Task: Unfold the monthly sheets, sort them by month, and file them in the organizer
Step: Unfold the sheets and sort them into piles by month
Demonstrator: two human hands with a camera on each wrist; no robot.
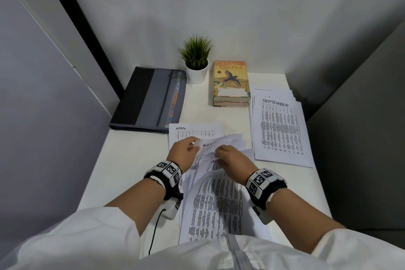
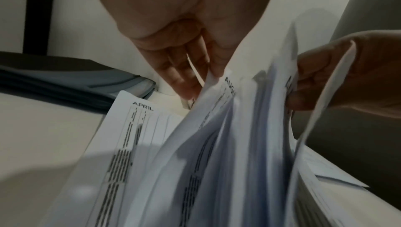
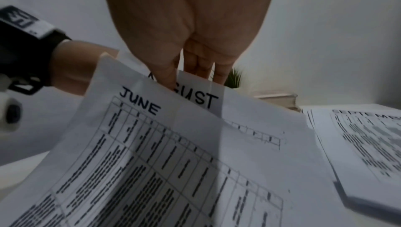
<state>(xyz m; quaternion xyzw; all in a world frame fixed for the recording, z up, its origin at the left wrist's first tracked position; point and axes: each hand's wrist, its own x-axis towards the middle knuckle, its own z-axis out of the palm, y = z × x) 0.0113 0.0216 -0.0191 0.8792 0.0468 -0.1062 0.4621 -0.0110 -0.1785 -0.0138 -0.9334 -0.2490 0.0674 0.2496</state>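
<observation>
Both hands work a loose bundle of monthly sheets (image 1: 215, 199) held up off the desk (image 1: 131, 160), centre-front, just left of the flat September stack (image 1: 280, 129) and overlapping the April sheet (image 1: 192, 131) lying on the desk. Left hand (image 1: 183, 152): fingers (image 2: 184, 76) curled, pinching the top edge of an August sheet (image 2: 219, 103). Right hand (image 1: 232, 156): thumb & fingers (image 3: 201, 62) pinch the top edges of another part of the bundle. Handling, as a judgement: thin office paper w/ fold creases, very light, floppy, bows under its own weight, tears or re-creases easily, sheets slide over each other; best taken at a top corner or edge, one sheet at a time, then flattened on the desk. Organizer (image 1: 151, 98) lies closed at back left, zip shut, untouched, so filing isn't started yet. Views differ: head view shows the whole layout, incl. organizer, potted plant (image 1: 196, 59), books (image 1: 231, 83), but only August headings in the bundle; right wrist view alone shows a June sheet (image 3: 184, 170) in front of an August one; left wrist view alone shows how many layers fan apart btw the hands.
</observation>
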